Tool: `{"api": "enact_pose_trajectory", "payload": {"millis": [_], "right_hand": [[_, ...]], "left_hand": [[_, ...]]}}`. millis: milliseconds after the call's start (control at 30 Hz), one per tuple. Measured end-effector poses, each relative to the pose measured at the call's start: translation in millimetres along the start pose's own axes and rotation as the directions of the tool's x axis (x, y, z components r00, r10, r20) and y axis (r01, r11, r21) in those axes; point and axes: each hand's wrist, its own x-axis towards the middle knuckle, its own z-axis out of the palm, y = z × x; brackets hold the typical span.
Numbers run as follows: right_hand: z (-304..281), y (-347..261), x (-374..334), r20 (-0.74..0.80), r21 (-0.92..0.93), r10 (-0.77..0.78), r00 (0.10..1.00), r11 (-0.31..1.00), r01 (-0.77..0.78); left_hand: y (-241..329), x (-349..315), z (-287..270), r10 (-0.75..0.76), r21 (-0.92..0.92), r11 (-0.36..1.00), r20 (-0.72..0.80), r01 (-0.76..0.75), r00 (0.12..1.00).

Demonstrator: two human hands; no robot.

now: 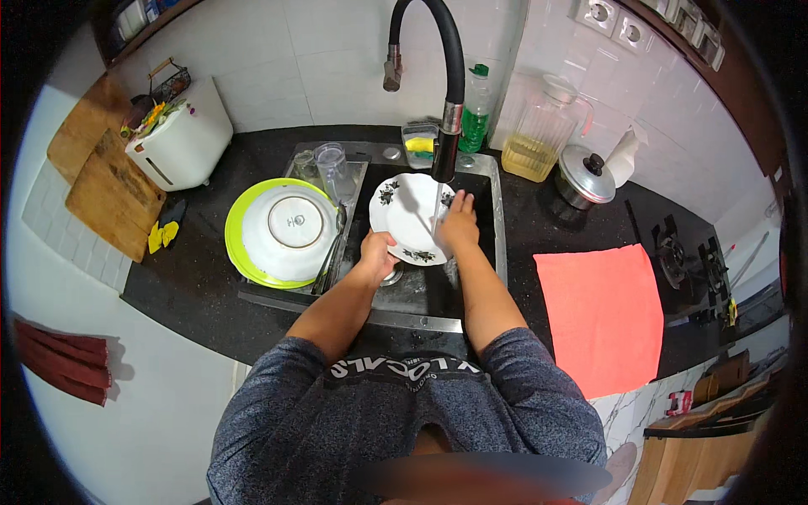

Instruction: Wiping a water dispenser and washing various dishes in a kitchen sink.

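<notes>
A white plate (pixel 408 215) with dark floral prints is tilted under the running water in the sink. My left hand (pixel 378 255) grips its lower left rim, thumb on the upper face. Against the right rim lies my right hand (pixel 459 225), fingers stretched out and slightly blurred. A black flexible faucet (pixel 452 101) arches over the plate, and its stream falls on the plate's right part.
Left of the sink, an upturned white dish (pixel 261 252) rests on a lime-green plate (pixel 238 262), beside clear glasses (pixel 334 172). Behind stand a yellow sponge (pixel 419 145) and a green bottle (pixel 476 114). To the right are a pitcher (pixel 536 135), lidded pot (pixel 584 178) and coral cloth (pixel 602 316).
</notes>
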Motion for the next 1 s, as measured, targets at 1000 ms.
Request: {"api": "enact_pose_trajectory", "payload": {"millis": [1000], "right_hand": [[4.9, -1.6, 0.1, 0.313, -0.351, -0.193, 0.93, 0.886, 0.302]], "left_hand": [[-5.2, 5.7, -3.9, -0.129, -0.014, 0.991, 0.043, 0.13, 0.991]]}}
